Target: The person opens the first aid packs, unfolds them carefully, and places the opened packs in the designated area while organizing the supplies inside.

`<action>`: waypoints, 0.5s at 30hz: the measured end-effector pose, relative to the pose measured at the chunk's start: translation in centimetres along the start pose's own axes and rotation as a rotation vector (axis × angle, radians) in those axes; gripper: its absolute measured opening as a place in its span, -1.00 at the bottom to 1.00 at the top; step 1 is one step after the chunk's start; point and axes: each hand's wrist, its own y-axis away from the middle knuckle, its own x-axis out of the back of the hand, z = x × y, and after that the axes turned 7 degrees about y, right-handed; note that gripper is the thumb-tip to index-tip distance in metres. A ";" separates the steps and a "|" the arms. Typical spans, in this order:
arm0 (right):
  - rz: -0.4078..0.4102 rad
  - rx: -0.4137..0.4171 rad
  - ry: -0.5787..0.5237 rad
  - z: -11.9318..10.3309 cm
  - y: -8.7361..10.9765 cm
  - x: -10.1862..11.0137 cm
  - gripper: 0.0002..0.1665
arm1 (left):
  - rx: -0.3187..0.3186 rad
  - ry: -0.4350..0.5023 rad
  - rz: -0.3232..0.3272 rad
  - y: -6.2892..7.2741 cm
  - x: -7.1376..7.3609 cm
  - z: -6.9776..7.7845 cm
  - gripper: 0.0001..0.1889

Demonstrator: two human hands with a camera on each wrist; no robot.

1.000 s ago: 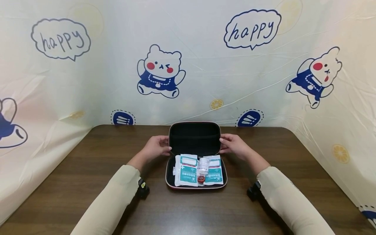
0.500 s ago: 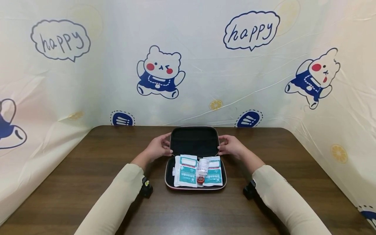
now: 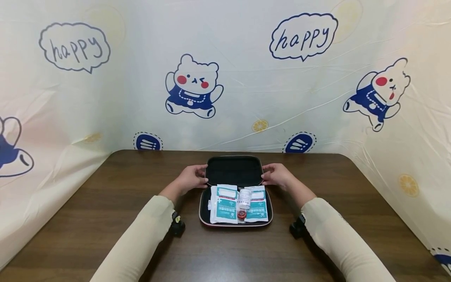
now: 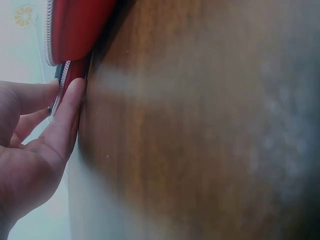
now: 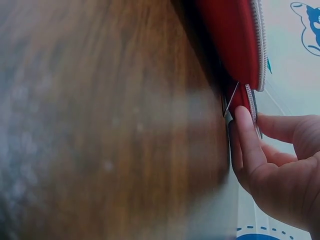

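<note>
One lid (image 3: 233, 171) tipped further back; two hands (image 3: 191, 178) (image 3: 278, 176) gripping; one bottle (image 3: 244, 199).

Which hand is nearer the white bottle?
Right: the right hand pinches the right edge of the lid, beyond and right of the bottle; the left hand pinches the lid's left edge, beyond and farther left.

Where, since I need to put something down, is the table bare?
Bare table: between the sleeves, on the near side of the case, and outside each sleeve to the table's side edges. Crowded: inside the case, with packets and a bottle, and beside the lid, which the left hand and right hand hold.
</note>
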 end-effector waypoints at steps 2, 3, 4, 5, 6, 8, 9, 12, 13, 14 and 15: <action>-0.001 0.001 -0.002 0.0 0.0 0.0 -0.42 | 0.004 -0.003 -0.002 0.1 0.0 0.0 -0.36; -0.001 0.003 -0.006 0.0 0.1 0.0 -0.42 | 0.004 -0.003 -0.004 0.1 0.0 0.1 -0.37; -0.001 0.007 -0.005 0.0 0.1 0.0 -0.43 | 0.003 -0.001 -0.008 0.1 0.0 0.0 -0.38; 0.000 0.013 0.000 0.0 0.1 0.1 -0.43 | 0.002 -0.001 -0.011 0.1 0.0 0.0 -0.39; 0.001 0.021 0.010 0.0 0.2 0.1 -0.44 | -0.001 0.002 -0.016 0.1 0.0 0.0 -0.40; 0.016 0.036 0.036 -0.1 0.4 0.1 -0.45 | -0.008 0.006 -0.024 0.2 0.0 -0.1 -0.40; 0.023 0.045 0.053 -0.1 0.5 0.2 -0.46 | -0.011 0.008 -0.029 0.3 0.0 -0.1 -0.40; 0.035 0.079 0.122 -0.2 0.8 0.3 -0.48 | -0.014 0.020 -0.037 0.5 0.1 -0.2 -0.41; 0.034 0.090 0.143 -0.2 1.0 0.3 -0.49 | -0.011 0.028 -0.036 0.6 0.2 -0.2 -0.41; 0.028 0.101 0.161 -0.2 1.1 0.3 -0.49 | -0.010 0.035 -0.037 0.8 0.3 -0.3 -0.41; 0.020 0.112 0.177 -0.3 1.3 0.3 -0.50 | -0.009 0.044 -0.043 0.9 0.4 -0.3 -0.41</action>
